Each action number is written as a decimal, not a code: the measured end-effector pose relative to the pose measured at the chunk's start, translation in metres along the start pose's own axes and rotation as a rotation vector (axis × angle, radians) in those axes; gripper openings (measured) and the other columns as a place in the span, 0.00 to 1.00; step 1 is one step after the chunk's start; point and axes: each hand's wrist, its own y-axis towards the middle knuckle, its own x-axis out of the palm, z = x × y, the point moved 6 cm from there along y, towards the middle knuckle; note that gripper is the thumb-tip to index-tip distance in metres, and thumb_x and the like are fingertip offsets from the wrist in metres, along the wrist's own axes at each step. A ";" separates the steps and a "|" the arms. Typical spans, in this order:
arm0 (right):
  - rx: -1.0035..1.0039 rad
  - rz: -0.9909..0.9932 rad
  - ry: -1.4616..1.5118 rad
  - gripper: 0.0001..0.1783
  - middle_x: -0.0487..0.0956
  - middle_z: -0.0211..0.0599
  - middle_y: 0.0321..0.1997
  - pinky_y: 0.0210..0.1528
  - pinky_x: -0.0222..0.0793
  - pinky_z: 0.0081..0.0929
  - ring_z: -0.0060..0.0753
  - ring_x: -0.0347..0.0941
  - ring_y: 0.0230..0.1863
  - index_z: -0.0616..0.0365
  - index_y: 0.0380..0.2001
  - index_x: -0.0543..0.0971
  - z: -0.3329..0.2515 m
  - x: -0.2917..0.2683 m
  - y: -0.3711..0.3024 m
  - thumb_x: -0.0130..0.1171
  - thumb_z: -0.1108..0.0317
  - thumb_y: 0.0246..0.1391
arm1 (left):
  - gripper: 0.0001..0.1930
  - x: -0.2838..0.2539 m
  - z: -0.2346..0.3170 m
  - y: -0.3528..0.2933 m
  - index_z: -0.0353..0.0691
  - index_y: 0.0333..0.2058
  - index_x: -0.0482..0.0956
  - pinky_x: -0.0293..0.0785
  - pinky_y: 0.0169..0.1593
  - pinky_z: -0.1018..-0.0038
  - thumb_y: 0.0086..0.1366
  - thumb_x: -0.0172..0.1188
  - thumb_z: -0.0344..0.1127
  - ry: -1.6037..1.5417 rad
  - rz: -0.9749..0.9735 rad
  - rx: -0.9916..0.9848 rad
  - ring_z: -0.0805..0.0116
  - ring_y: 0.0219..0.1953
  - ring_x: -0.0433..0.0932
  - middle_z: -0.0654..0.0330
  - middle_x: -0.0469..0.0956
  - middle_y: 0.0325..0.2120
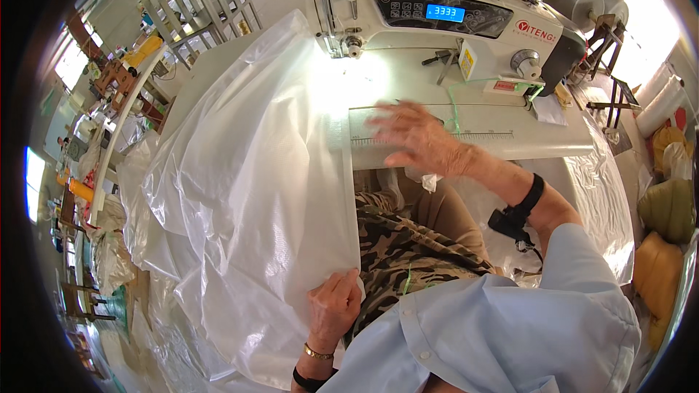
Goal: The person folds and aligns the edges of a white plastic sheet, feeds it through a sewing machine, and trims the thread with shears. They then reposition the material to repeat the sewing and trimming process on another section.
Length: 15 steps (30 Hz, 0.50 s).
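Hands on woven plastic sheet at sewing machine

Head view: translucent white woven plastic sheet (247, 175), crinkled and glossy, drapes from the needle area of the sewing machine (437, 22) down across the table edge to the person's lap and piles on the floor at left. Left hand (333, 306) pinches the sheet's near straight edge, fingers curled over it; gold bracelet and black band on that wrist. Right hand (416, 138) is motion-blurred, fingers spread flat, palm down over the white table (510, 138) near a printed ruler strip (437, 138); cannot tell if it touches. Black strap (528, 200) on right wrist. Machine is off-white, boxy, with a dark panel holding a blue lit display (445, 12), red logo label at right, small yellow rectangular sticker (467, 63) below. Yellow-green stuffed sacks (666, 211) stacked far right.
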 end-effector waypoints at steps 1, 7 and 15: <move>0.020 -0.038 0.002 0.42 0.65 0.39 0.68 0.72 0.46 0.46 0.43 0.54 0.71 0.61 0.61 0.67 0.013 0.004 -0.005 0.48 0.37 0.58 | 0.12 0.001 0.000 0.000 0.38 0.37 0.81 0.72 0.25 0.69 0.52 0.60 0.23 0.013 0.002 0.011 0.61 0.19 0.75 0.60 0.74 0.22; 0.356 -0.145 -0.073 0.41 0.65 0.43 0.67 0.71 0.45 0.44 0.41 0.54 0.71 0.61 0.62 0.67 0.099 0.009 -0.001 0.45 0.36 0.59 | 0.12 0.009 -0.003 0.003 0.39 0.36 0.81 0.72 0.24 0.69 0.50 0.60 0.23 -0.004 -0.026 0.031 0.61 0.20 0.75 0.60 0.74 0.23; 0.086 0.061 0.191 0.42 0.70 0.49 0.62 0.67 0.57 0.43 0.48 0.62 0.66 0.62 0.57 0.71 0.039 0.039 0.050 0.47 0.34 0.56 | 0.10 0.017 -0.005 0.010 0.38 0.31 0.80 0.73 0.24 0.69 0.46 0.59 0.22 0.056 -0.035 0.020 0.59 0.20 0.77 0.58 0.78 0.23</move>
